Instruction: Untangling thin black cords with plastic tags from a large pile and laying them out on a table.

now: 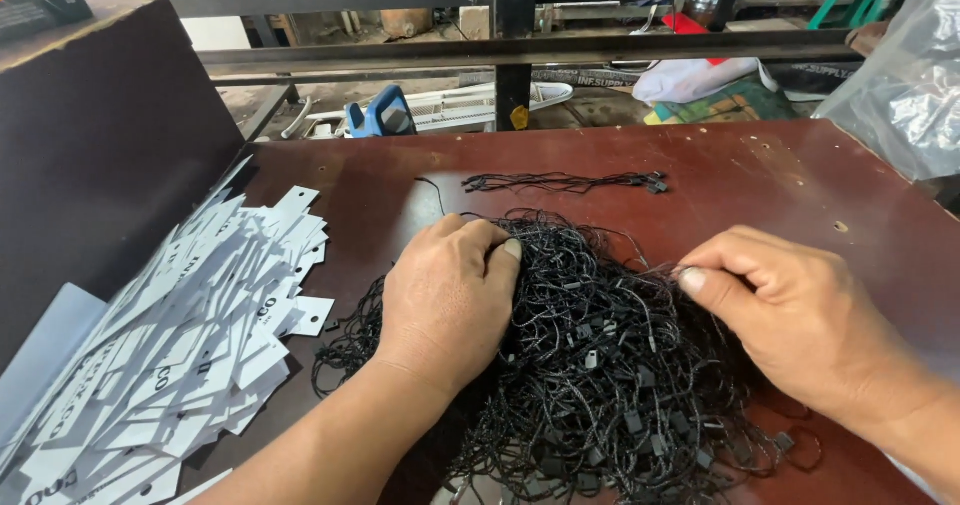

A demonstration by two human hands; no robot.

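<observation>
Left hand palm-down, fingers curled gripping the heap of black strings at desk centre, right hand at 3 o'clock pinching strands, white tags at 9 o'clock

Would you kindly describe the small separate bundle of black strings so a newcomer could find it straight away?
Start at the reddish-brown table and find the big tangled heap of black strings under the left hand and right hand. Beyond that heap, toward the table's far edge, lies the small bundle. Unlike the heap, it is thin, stretched straight sideways, and nobody touches it.
</observation>
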